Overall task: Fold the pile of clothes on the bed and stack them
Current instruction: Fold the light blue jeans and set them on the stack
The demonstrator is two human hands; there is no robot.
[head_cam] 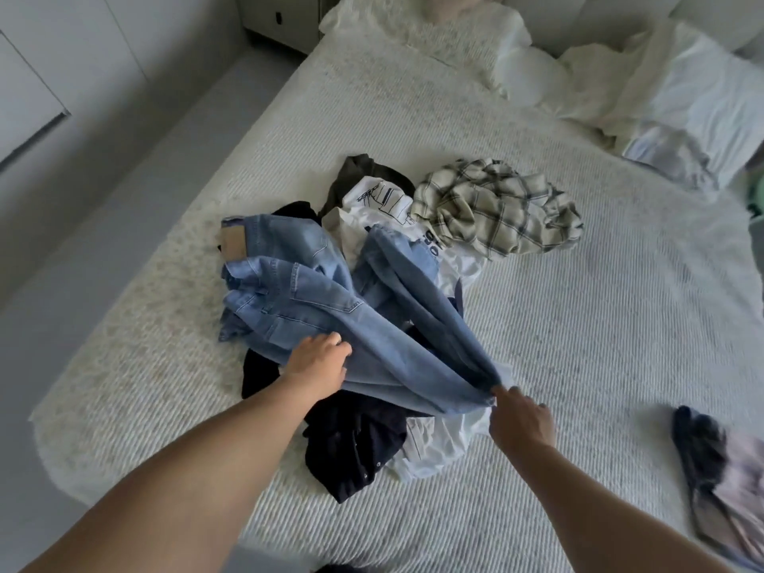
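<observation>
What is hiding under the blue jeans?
Under the light blue denim jeans lie a dark navy garment and crumpled white clothes, both poking out on the white ribbed bedspread. What lies beneath the jeans' middle is covered.

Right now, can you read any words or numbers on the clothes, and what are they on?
"go": dark letters, partly hidden, on the white shirt in the pile.
Black drawing or print on the white printed top: too blurred to read.
Tan patch on the jeans waistband: no readable text.
Nothing else legible.
</observation>
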